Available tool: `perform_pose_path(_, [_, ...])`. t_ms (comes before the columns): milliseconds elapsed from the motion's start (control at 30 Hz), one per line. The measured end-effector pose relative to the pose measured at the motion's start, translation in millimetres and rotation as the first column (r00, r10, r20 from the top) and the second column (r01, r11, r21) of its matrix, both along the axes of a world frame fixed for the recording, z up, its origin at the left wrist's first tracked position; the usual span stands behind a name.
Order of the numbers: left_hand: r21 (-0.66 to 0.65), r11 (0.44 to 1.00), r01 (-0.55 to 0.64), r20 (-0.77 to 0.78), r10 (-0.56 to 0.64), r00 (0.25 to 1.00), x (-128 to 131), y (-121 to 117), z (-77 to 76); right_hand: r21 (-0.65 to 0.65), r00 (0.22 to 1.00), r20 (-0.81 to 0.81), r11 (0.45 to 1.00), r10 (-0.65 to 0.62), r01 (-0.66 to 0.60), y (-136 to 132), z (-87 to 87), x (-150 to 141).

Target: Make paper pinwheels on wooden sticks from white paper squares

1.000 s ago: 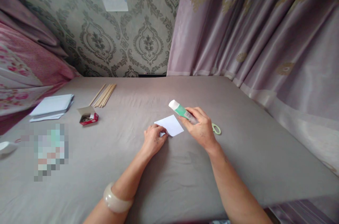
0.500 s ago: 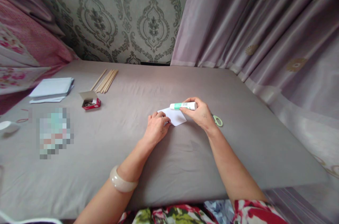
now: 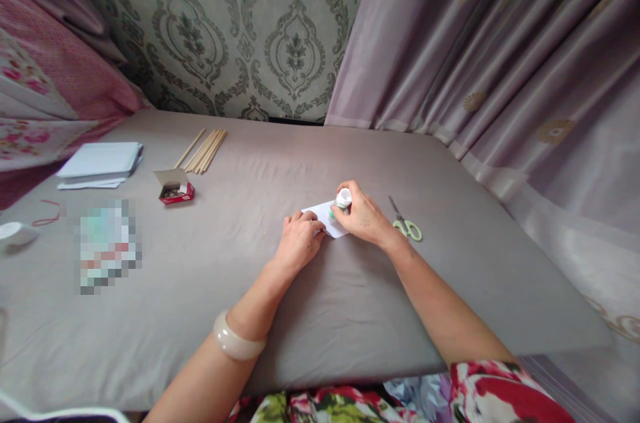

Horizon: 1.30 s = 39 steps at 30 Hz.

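In my right hand (image 3: 364,215) is a white and green glue stick (image 3: 343,200), gripped upright with its round end facing up. Its lower end is against or just above a small piece of white paper (image 3: 325,213); my fingers partly hide the contact. My left hand (image 3: 300,237) has its fingers closed on the left and near edge of that paper. Just right of my right hand lies a pair of scissors (image 3: 406,224) with light green handles.
At the left are a stack of white paper (image 3: 100,159), a bundle of wooden sticks (image 3: 206,151), an open red box (image 3: 176,191) of small items, a blurred packet (image 3: 107,243), red string (image 3: 47,216) and a white roll (image 3: 17,234). A grey cloth (image 3: 250,316) covers the surface.
My right hand has turned the glue stick from lying sideways to upright and lowered it onto or close to the paper. The scissors show more fully. My left hand stays on the paper.
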<state>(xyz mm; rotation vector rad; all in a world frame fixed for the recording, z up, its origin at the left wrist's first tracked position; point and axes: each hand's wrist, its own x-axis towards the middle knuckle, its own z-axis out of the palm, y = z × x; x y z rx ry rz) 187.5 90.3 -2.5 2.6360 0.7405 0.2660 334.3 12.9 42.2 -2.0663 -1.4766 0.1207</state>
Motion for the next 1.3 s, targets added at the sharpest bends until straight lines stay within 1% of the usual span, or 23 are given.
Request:
perform_pose_path(233, [-0.016,1.000,0.003,0.000,-0.003,1.000,-2,-1,3.4,-0.088,0.990,0.092,0.991,0.109,-0.101,6,-0.9,-2])
perform_pose_path(467, [-0.036,0.999,-0.006,0.014,0.007,1.000,-2,-1,4.2,-0.138,0.972,0.127,0.974,0.197,-0.180,10,2.2,-2])
perform_pose_path(633, [0.011,1.000,-0.021,0.021,0.020,1.000,-2,0,-0.2,-0.176,0.956,0.130,0.955,0.262,-0.237,12,7.2,2])
perform_pose_path(767, [0.028,0.999,-0.026,0.015,0.026,1.000,-2,1,-2.0,-0.198,0.947,0.119,0.942,0.298,-0.271,13,10.4,4])
perform_pose_path(1033, [0.019,0.999,-0.027,0.004,0.027,1.000,-1,0,2.8,-0.227,0.935,0.111,0.925,0.336,-0.306,15,16.7,4])
perform_pose_path(1300, [0.032,0.999,-0.020,0.029,0.019,0.999,-2,1,-0.6,-0.259,0.923,0.123,0.909,0.366,-0.326,17,20.5,5])
